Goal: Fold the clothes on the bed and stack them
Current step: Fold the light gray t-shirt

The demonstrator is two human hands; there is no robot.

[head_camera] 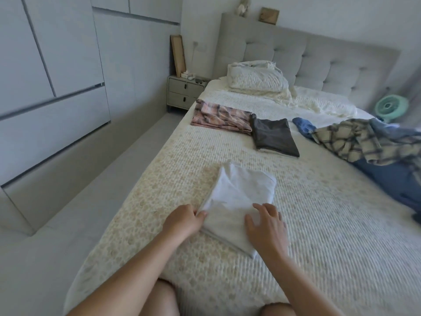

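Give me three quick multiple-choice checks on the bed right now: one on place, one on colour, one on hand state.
1. Where does the unfolded plaid shirt lie?
A. right side of the bed
B. on the nightstand
C. on the pillows

2. What colour is the folded garment beside the pink plaid one?
A. red
B. dark grey
C. yellow

3. What is the left hand doing?
A. hanging idle
B. pinching the white garment's edge
C. holding the fan

Answers: 1 A, the plaid shirt sprawls at right. 2 B, the dark grey garment touches the pink plaid garment. 3 B, the left hand pinches the white garment.
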